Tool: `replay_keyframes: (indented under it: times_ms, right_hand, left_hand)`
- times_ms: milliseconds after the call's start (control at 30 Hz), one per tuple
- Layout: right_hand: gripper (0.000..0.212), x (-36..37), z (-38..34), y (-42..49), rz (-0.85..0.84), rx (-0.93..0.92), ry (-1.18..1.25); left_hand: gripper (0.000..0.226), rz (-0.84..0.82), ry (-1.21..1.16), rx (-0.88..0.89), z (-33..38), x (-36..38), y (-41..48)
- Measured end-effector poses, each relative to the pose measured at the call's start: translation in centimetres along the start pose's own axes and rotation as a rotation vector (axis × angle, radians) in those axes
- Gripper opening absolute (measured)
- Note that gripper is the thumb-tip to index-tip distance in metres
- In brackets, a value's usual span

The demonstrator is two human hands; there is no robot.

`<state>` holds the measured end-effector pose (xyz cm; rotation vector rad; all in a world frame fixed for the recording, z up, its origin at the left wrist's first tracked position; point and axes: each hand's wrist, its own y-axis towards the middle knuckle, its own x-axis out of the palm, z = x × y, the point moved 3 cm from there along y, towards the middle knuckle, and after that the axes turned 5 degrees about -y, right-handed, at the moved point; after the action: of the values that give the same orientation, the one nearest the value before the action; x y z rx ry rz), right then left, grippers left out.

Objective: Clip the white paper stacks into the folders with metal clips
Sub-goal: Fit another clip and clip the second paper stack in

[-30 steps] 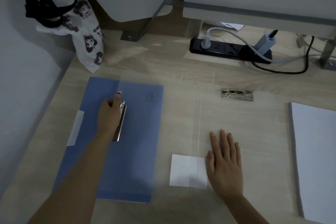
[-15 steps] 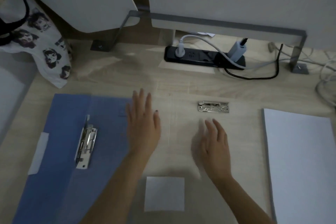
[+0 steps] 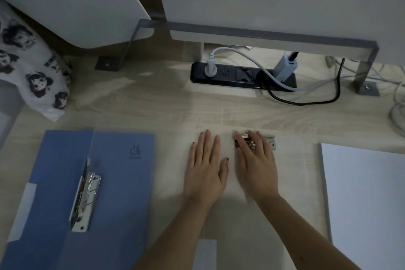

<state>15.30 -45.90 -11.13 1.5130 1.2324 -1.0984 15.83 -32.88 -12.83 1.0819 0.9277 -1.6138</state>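
While your right hand [image 3: 255, 160] curled over the loose clip [image 3: 255, 140], grip unclear, your left hand [image 3: 206, 164] lay flat and empty beside it. That clip looked small, stiff, slick; pinch its long edges. Folder [image 3: 114, 182] sat left, paper [image 3: 368, 199] right.

Light: we see a dim, grey-blue scene, brightest behind the power strip [image 3: 243, 76].
Shadows: soft, under both forearms.
Blur: our right hand [image 3: 256, 160] smears slightly; the desk [image 3: 153, 103] looks grainy.
Edges: the shelf bracket [image 3: 263, 38] bows, wide-angle.
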Motion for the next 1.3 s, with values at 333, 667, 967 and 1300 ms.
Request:
replay_keyframes:
  times_ms: [333, 667, 967, 1300]
  right_hand:
    - [0.033, -1.1, -0.1, 0.8, 0.070, -0.020, 0.031]
    - [0.008, -3.6, 4.5, 2.1, 0.153, 0.523, 0.609]
    - [0.025, -3.0, 8.1, 1.7, 0.099, 0.786, 0.776]
    - [0.016, -7.8, 10.8, -10.1, 0.043, 0.838, 0.731]
  left_hand:
    - [0.055, 0.023, -0.040, -0.005, -0.1, -0.1, 0.0]
    - [0.056, 0.062, -0.077, 0.002, -0.2, -0.3, -0.2]
    - [0.055, 0.081, -0.087, 0.015, -0.2, 0.0, -0.2]
    - [0.054, 0.047, -0.061, 0.016, -0.3, 0.2, 0.2]
